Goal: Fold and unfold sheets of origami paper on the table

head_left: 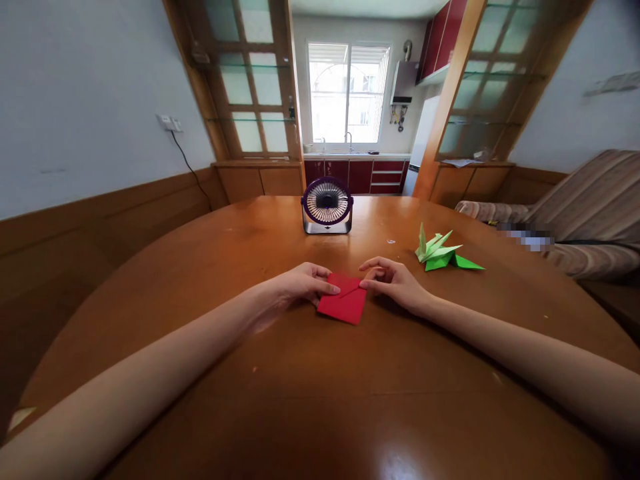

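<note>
- Left hand (303, 283): arm stretched out, fingers pinched on left edge of red paper (344, 303).
- Right hand (395, 283): fingers curled, pinching paper's right corner.
- Paper flat on table (320, 400), before fan (327, 206).

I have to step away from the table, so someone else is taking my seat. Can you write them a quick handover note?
Left hand presses its fingertips on the left edge of the red paper; right hand pinches its upper right corner.
The red paper lies flat on the table, partly folded, with a diagonal crease showing.
A finished green origami figure sits to the right; a small fan stands behind.
The red piece has no final shape yet.
</note>
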{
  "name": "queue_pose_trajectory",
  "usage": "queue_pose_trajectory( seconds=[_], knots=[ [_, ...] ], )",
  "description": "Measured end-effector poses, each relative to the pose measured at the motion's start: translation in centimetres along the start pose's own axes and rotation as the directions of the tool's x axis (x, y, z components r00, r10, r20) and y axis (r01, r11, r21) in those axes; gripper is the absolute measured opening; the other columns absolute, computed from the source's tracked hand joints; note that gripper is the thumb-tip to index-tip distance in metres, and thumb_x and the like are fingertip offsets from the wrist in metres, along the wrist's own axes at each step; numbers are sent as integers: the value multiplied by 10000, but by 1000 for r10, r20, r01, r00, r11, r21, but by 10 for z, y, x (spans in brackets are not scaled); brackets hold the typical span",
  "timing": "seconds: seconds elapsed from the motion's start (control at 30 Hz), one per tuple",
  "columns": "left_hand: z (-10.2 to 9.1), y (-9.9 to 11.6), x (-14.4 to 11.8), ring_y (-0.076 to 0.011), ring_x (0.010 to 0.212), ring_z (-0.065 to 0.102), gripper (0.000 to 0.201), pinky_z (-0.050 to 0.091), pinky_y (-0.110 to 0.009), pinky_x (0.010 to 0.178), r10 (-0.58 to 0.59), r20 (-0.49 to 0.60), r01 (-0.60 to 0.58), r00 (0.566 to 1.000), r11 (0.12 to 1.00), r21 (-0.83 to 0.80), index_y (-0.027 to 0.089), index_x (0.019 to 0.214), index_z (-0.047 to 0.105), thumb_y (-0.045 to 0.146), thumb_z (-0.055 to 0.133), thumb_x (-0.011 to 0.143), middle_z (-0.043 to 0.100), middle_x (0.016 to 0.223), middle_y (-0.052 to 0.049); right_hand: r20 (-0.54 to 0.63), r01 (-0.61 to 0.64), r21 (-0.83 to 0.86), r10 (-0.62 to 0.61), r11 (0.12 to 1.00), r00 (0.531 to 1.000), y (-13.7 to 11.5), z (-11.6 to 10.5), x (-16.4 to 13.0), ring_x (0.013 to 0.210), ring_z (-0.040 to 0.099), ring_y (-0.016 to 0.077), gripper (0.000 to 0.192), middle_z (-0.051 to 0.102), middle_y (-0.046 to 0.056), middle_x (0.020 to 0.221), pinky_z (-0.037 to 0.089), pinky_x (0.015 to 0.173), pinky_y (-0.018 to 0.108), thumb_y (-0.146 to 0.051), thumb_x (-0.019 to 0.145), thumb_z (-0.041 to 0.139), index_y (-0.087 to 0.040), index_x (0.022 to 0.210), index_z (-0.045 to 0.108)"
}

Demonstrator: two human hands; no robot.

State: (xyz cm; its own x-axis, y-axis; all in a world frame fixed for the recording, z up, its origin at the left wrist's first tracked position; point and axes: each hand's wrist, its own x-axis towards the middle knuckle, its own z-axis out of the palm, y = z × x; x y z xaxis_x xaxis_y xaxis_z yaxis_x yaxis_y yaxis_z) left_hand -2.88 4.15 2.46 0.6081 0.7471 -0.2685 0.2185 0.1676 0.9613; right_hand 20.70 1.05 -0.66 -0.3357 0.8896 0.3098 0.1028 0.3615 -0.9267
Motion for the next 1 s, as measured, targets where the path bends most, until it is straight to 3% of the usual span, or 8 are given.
queue_pose_trajectory(
  seconds=[0.17,0.27,0.33,0.4,0.5,0.6,0.7,1.0],
  knots=[
    [10,-5,2,-149,601,666,403,551,-267,569,50,-192,-64,980,995,-71,129,897,549,152,816,597,672,781,-46,-161,107,-277,-155,955,975,1,-1,-1,774,615,154,306,667,46,924,497,681,291,-394,795,696,-189,1016,644],
    [11,-9,5,-136,574,643,418,531,-262,523,100,-267,-102,959,995,6,151,941,503,138,776,624,653,800,-28,-62,221,-437,-274,872,960,-3,1,-5,905,630,184,212,671,70,1000,513,818,341,-354,851,650,-198,991,682],
    [10,-10,6,-122,565,611,401,492,-244,506,188,-277,-139,942,973,187,159,993,508,165,738,665,642,786,-9,72,303,-491,-309,817,948,-7,3,-8,972,631,189,176,669,80,1050,505,889,353,-314,891,610,-203,991,703],
    [8,-10,5,-137,631,607,363,475,-250,554,315,-263,-172,912,876,451,163,1014,555,216,718,694,644,797,-10,171,348,-528,-304,775,937,-9,5,-10,999,638,188,184,665,92,1091,509,909,344,-283,913,580,-196,1003,714],
    [3,-8,4,-190,780,618,332,476,-289,668,420,-215,-129,882,653,746,166,1000,642,322,706,715,659,879,-41,226,366,-586,-288,723,930,-7,6,-10,1024,645,196,208,673,100,1116,520,915,347,-266,924,563,-192,1047,714],
    [0,-7,3,-218,841,616,342,476,-315,731,431,-157,-88,889,496,864,162,991,693,392,675,740,647,957,-73,249,379,-630,-286,678,925,-5,5,-8,1022,656,209,221,697,92,1104,523,925,380,-267,926,562,-205,1076,711],
    [0,-9,3,-222,871,609,332,474,-322,777,457,-87,-122,885,408,905,160,993,723,398,632,779,622,979,-86,282,401,-628,-285,667,916,-4,4,-7,1031,662,216,224,705,94,1113,505,967,419,-263,927,558,-209,1079,713],
    [-2,-18,3,-186,845,595,257,477,-302,763,533,-65,-261,843,512,818,160,1005,732,293,622,814,599,941,-66,313,400,-533,-265,746,912,0,2,-6,1128,634,208,255,676,86,1203,434,1085,444,-272,931,544,-218,1125,702]
  ],
)
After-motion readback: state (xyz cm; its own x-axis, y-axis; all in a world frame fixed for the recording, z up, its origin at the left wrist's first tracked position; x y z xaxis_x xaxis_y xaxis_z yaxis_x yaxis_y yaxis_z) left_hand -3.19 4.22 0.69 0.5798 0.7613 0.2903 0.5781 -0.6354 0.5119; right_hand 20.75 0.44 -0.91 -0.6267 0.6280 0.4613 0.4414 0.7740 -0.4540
